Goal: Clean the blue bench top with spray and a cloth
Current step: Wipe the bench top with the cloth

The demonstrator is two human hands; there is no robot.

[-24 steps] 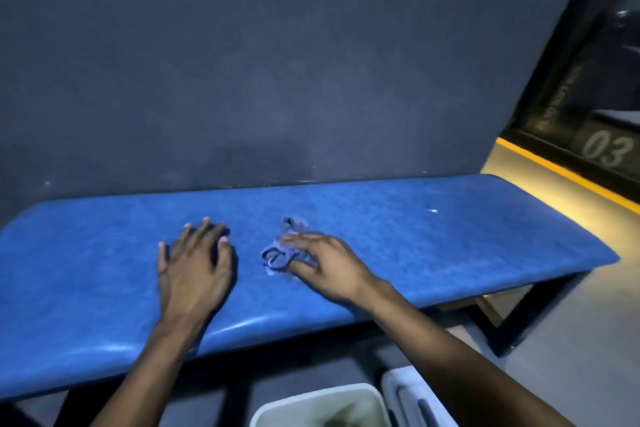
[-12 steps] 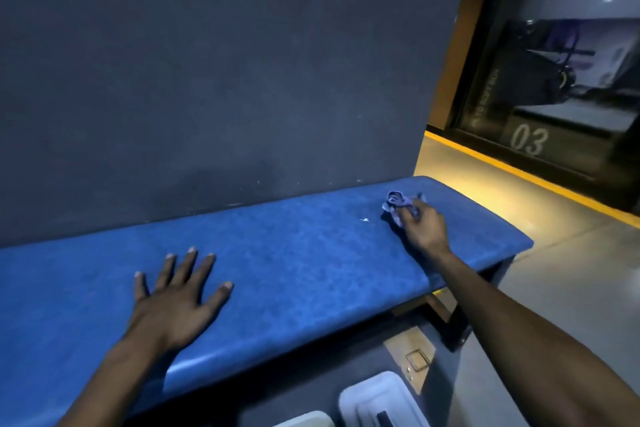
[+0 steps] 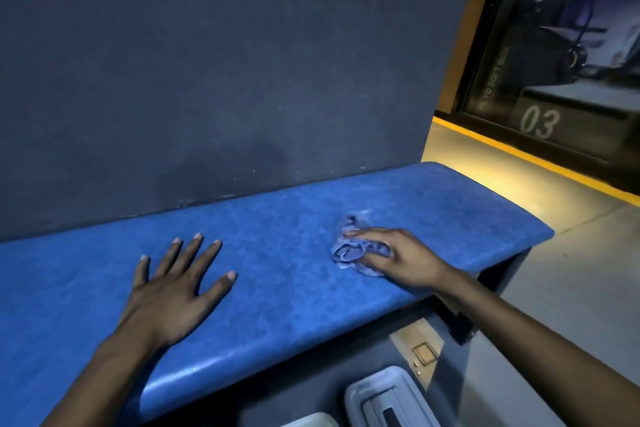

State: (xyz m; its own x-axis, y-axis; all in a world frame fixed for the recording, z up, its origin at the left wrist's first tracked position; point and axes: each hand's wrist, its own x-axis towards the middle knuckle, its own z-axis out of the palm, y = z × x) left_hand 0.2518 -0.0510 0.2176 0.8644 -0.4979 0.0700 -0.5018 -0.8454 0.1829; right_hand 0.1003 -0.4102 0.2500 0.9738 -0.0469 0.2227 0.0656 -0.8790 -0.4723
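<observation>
The long blue bench top point(image 3: 277, 288) runs from the lower left to the right, against a dark wall. My right hand point(image 3: 398, 258) presses a crumpled pale blue cloth point(image 3: 349, 248) onto the bench, right of the middle, fingers curled over it. My left hand point(image 3: 176, 288) lies flat on the bench to the left, palm down, fingers spread, holding nothing. No spray bottle is in view.
A dark grey wall point(image 3: 207, 80) rises right behind the bench. Below the front edge stand a grey-white plastic container point(image 3: 384, 399) and the rim of a second one point(image 3: 311, 421). The bench ends at the right; beyond lie a pale floor, a yellow line point(image 3: 519, 156) and a glass door marked 03 point(image 3: 540, 121).
My right hand has drawn the cloth back from the far right end of the bench towards the middle. The left hand stays flat on the bench.
</observation>
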